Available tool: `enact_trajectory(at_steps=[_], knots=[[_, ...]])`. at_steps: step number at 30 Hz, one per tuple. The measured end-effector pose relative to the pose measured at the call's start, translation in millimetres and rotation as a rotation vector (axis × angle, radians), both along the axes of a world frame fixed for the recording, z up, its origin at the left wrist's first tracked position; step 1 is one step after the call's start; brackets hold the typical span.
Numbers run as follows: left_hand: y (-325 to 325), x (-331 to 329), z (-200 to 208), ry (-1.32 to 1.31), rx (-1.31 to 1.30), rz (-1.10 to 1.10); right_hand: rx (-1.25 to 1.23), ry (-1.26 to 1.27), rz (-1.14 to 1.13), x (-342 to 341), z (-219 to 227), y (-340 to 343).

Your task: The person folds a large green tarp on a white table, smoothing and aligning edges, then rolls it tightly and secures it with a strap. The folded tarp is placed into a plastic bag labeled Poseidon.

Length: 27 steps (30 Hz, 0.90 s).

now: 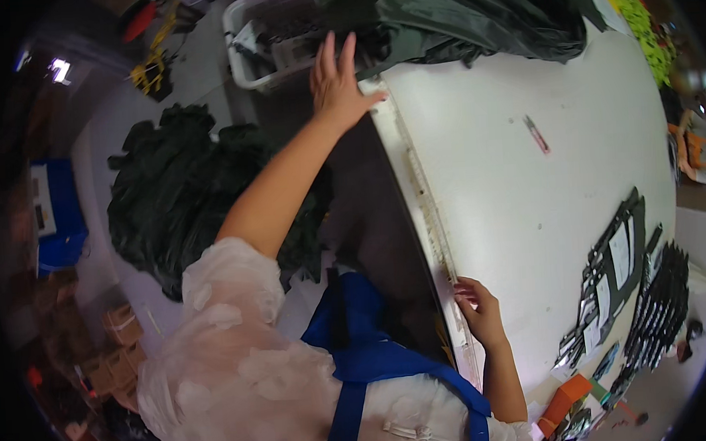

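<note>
My left hand (338, 93) is stretched out to the far corner of the white table (510, 180). Its fingers are spread, and it holds nothing. Just beyond the fingers, dark green shiny fabric (470, 23) lies heaped over the table's far end. A pale strip with ruler-like marks (419, 189) runs along the table's near edge, between my two hands. Lower on that edge is my right hand (481, 313), its fingers bent and drawn together against the strip. Whatever they may grip there is too small to make out.
A small red-handled cutter (537, 134) lies on the table. Stacked dark pieces with white labels (611, 271) and an orange box (565, 405) are at the right. Left of the table are a white plastic bin (237, 63) and a dark green fabric pile (184, 197).
</note>
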<state>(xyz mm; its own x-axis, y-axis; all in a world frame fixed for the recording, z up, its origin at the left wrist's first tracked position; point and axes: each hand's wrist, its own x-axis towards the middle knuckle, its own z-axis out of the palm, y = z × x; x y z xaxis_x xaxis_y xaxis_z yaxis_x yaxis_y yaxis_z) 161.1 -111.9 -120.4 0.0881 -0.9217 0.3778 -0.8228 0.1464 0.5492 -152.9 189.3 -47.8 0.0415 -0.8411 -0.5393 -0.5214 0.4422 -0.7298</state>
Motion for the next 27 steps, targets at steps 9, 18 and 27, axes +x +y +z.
enact_trajectory(at_steps=[9,18,27], knots=[[-116.4,-49.4,77.1,0.275,0.511,-0.351,-0.665,0.659,0.005,-69.9,-41.0,-175.3],[-49.6,-132.3,228.8,0.691,0.497,-0.693,-0.470,0.941,-0.102,-121.7,-51.1,-246.1],[1.0,-234.4,250.8,1.066,1.179,-1.001,-0.426,-0.873,-0.320,-101.9,-1.7,-254.7]])
